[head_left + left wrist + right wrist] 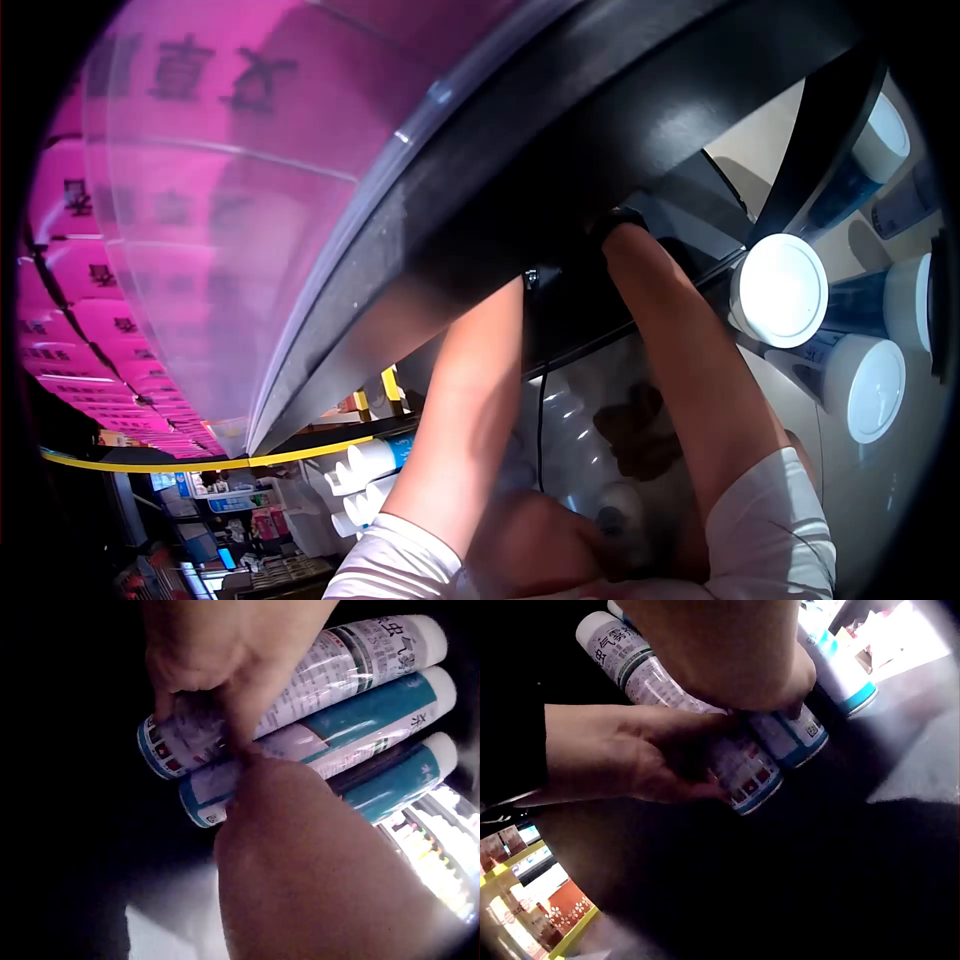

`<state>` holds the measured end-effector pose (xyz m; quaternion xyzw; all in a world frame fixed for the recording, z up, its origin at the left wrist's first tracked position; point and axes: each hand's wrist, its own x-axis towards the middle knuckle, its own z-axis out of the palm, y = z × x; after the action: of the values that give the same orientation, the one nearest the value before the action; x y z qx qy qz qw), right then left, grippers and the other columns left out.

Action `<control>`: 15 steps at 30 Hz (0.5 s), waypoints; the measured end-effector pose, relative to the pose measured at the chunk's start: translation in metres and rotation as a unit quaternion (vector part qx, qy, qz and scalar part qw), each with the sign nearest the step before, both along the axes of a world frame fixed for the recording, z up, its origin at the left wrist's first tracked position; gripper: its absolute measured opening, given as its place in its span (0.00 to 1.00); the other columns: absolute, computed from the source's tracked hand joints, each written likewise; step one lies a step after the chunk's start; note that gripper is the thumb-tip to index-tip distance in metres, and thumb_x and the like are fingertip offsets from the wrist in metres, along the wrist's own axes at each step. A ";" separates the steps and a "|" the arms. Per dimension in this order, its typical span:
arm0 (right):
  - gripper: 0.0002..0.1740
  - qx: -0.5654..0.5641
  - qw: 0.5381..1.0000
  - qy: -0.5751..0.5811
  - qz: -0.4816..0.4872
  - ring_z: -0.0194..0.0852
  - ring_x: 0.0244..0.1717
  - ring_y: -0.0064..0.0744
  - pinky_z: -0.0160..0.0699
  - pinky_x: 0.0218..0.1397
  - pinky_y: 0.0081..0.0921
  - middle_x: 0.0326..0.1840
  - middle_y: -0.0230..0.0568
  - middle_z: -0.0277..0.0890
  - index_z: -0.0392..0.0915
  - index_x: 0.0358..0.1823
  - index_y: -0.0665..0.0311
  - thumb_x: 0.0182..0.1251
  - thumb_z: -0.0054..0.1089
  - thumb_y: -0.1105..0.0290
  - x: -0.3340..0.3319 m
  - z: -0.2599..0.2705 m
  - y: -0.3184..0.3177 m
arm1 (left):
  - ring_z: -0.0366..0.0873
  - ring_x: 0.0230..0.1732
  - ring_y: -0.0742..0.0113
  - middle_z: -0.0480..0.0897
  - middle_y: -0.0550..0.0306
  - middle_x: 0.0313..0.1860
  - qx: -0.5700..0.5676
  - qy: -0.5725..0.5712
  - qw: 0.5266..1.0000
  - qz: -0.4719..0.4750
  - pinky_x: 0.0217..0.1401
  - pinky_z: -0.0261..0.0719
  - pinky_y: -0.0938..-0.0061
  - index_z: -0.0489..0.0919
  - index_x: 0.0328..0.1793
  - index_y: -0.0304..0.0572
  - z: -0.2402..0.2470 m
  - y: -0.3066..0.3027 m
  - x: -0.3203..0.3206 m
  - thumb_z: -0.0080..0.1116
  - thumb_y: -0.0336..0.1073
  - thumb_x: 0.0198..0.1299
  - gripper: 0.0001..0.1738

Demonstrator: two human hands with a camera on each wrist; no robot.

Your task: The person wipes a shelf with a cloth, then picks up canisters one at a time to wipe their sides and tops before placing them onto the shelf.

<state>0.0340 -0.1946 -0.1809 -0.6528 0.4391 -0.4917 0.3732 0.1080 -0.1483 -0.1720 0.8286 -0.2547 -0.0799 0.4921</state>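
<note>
Several spray cans lie side by side in the dark. In the left wrist view my left hand (pixel 217 652) grips the lower end of the outer can (pixel 319 675), which has printed text. My right hand (pixel 742 660), in the right wrist view, curls over the lower part of the middle can (pixel 784 742); most of its fingers are hidden. Beside it lies a third can (pixel 844 675) with a blue band. White caps sit at the cans' far ends. In the head view both hands are hidden behind a black edge, with only the forearms showing.
A black rim (pixel 400 215) and clear panel before pink printed sheets (pixel 200 200) cover the upper left. White-lidded containers (pixel 780 290) stand at the right. White-capped bottles (pixel 365 470) are beside the left forearm, and a black cable (pixel 541 430) hangs between the arms.
</note>
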 end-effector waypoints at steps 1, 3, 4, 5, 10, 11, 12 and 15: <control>0.37 0.007 1.000 0.004 0.005 0.72 0.42 0.51 0.74 0.42 0.39 0.42 0.50 0.68 0.59 0.63 0.60 0.47 0.59 0.73 -0.002 0.002 -0.001 | 0.54 0.68 0.49 0.56 0.43 0.68 0.002 0.001 1.000 0.002 0.67 0.58 0.61 0.49 0.70 0.40 -0.001 0.000 0.001 0.73 0.48 0.36 0.58; 0.36 0.009 1.000 0.004 0.016 0.72 0.43 0.52 0.74 0.43 0.39 0.43 0.52 0.68 0.58 0.63 0.61 0.49 0.58 0.72 -0.006 0.005 -0.002 | 0.56 0.67 0.50 0.58 0.43 0.66 0.003 -0.001 1.000 0.000 0.66 0.59 0.62 0.50 0.69 0.39 -0.001 -0.001 0.004 0.72 0.47 0.37 0.56; 0.35 0.013 1.000 0.003 0.025 0.72 0.43 0.54 0.74 0.44 0.39 0.45 0.53 0.69 0.57 0.64 0.62 0.50 0.56 0.72 -0.007 0.005 -0.002 | 0.56 0.66 0.50 0.58 0.43 0.66 0.004 -0.002 1.000 0.002 0.65 0.59 0.62 0.51 0.69 0.39 -0.003 0.000 0.007 0.72 0.47 0.37 0.55; 0.35 0.014 1.000 0.005 0.025 0.72 0.43 0.54 0.74 0.44 0.39 0.45 0.53 0.69 0.57 0.64 0.62 0.50 0.56 0.72 -0.003 -0.003 -0.003 | 0.57 0.66 0.50 0.59 0.43 0.65 0.004 -0.005 1.000 0.002 0.65 0.59 0.62 0.52 0.68 0.39 -0.004 -0.002 0.008 0.72 0.47 0.37 0.54; 0.33 -0.058 0.997 -0.019 0.053 0.69 0.50 0.59 0.72 0.50 0.42 0.55 0.64 0.64 0.50 0.66 0.71 0.59 0.47 0.71 0.010 -0.037 -0.005 | 0.60 0.62 0.52 0.62 0.42 0.62 0.003 -0.005 1.000 0.001 0.62 0.62 0.64 0.55 0.66 0.37 -0.007 0.000 0.011 0.71 0.46 0.39 0.50; 0.33 -0.059 0.997 -0.013 0.051 0.69 0.50 0.59 0.72 0.50 0.42 0.55 0.64 0.64 0.50 0.66 0.71 0.59 0.47 0.71 0.008 -0.031 -0.004 | 0.61 0.62 0.52 0.62 0.42 0.61 0.003 -0.007 1.000 0.000 0.62 0.62 0.64 0.55 0.65 0.36 -0.007 0.000 0.011 0.71 0.46 0.40 0.49; 0.33 -0.020 0.997 -0.029 0.075 0.69 0.50 0.60 0.71 0.51 0.42 0.56 0.66 0.62 0.48 0.66 0.72 0.60 0.47 0.70 0.006 -0.026 -0.003 | 0.62 0.61 0.52 0.63 0.42 0.60 0.004 -0.008 1.000 -0.001 0.61 0.63 0.64 0.56 0.64 0.36 -0.007 0.001 0.011 0.71 0.46 0.40 0.48; 0.35 0.052 0.991 -0.060 0.110 0.66 0.53 0.61 0.69 0.54 0.42 0.58 0.68 0.58 0.44 0.67 0.73 0.60 0.47 0.70 -0.001 -0.008 0.005 | 0.63 0.59 0.53 0.65 0.42 0.58 0.009 -0.018 1.000 -0.008 0.60 0.64 0.65 0.58 0.63 0.35 -0.007 0.003 0.010 0.70 0.45 0.41 0.46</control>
<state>0.0326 -0.1900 -0.1891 -0.6460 0.3663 -0.4626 0.4842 0.1181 -0.1452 -0.1791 0.8322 -0.2691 -0.0710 0.4796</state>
